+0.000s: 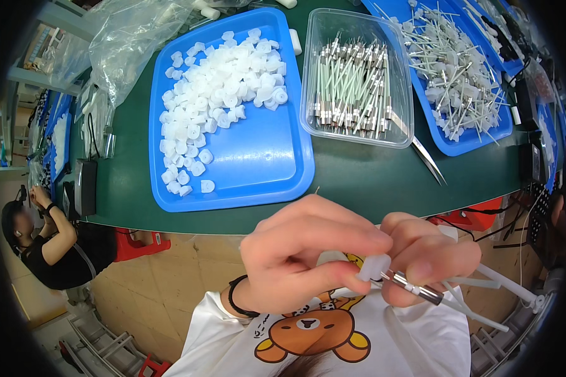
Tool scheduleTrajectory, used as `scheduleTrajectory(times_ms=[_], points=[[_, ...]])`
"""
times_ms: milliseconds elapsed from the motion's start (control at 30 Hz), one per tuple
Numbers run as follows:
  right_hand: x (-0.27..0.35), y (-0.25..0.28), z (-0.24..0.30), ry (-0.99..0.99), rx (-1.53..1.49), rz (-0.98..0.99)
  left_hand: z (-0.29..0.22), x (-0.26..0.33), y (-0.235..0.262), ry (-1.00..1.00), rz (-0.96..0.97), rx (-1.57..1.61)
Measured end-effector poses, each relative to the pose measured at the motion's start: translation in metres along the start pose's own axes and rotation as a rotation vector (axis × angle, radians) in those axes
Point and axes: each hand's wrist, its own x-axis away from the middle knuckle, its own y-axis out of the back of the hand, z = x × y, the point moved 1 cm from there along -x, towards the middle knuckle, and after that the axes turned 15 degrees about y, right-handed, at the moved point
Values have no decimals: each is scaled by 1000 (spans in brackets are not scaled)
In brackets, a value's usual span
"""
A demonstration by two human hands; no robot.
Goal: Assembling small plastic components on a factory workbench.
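Note:
My left hand (308, 248) pinches a small translucent white plastic cap (375, 267) between thumb and forefinger. In my right hand (431, 254) is a slim metal cylinder with pale wire leads (416, 288), gripped between thumb and fingers and slanting down to the right. Its thin tip points at the cap and is very close to it; whether they touch I cannot tell. Both hands are in front of my chest, off the near edge of the table. Beyond them a blue tray (251, 186) carries many loose caps of the same kind.
A clear plastic box (308, 119) full of similar metal cylinders stands right of the tray. Curved tweezers (429, 162) lie beside it. Farther right a second blue tray (459, 148) bears capped pieces with leads. Plastic bags (122, 56) sit back left. Another person (50, 245) is at far left.

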Motion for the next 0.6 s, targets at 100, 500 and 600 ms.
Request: scheduleTrajectory(times_ms=[100, 500, 600], points=[[6, -6, -6, 110, -18, -85, 1, 0, -3, -121, -21, -138], [7, -2, -7, -47, -202, -18, -4, 2, -3, -176, -3, -68], [13, -3, 2, -253, -404, -140, -5, 2, -6, -158, 3, -37]])
